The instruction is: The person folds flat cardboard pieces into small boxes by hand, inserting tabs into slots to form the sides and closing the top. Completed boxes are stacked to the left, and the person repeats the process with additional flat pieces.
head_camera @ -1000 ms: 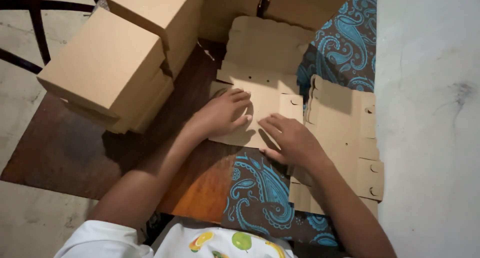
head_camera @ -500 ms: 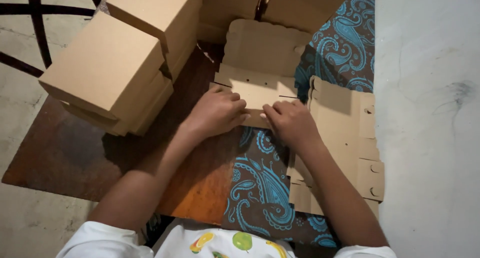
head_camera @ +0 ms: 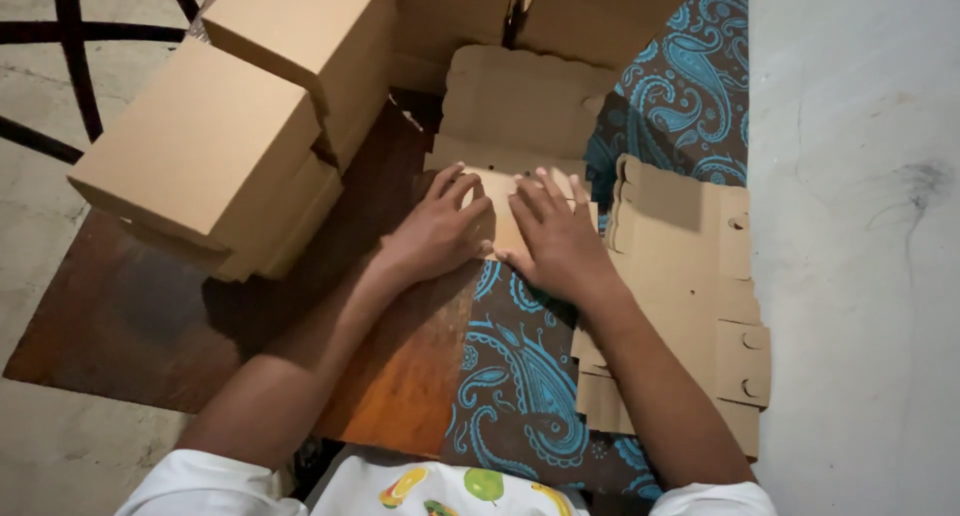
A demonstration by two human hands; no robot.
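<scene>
We work at a dark brown wooden table [head_camera: 150, 316] set against a pale wall [head_camera: 860, 276], with a blue paisley cloth [head_camera: 520, 376] spread over the table's right part. Our left hand [head_camera: 435, 231] and right hand [head_camera: 555, 236] lie side by side, palms down, on a flat cardboard box blank [head_camera: 500, 191] in the middle of the table. The fingers of both hands are stretched out almost straight and pressed on the card; they close around nothing. The blank's scalloped far panel [head_camera: 520, 101] stretches away from us beyond the fingertips. To the right of our right wrist, a pile of flat blanks [head_camera: 690, 296] rests on the cloth. At the left, folded cardboard boxes [head_camera: 230, 146] stand stacked, with more boxes [head_camera: 590, 11] along the far edge.
</scene>
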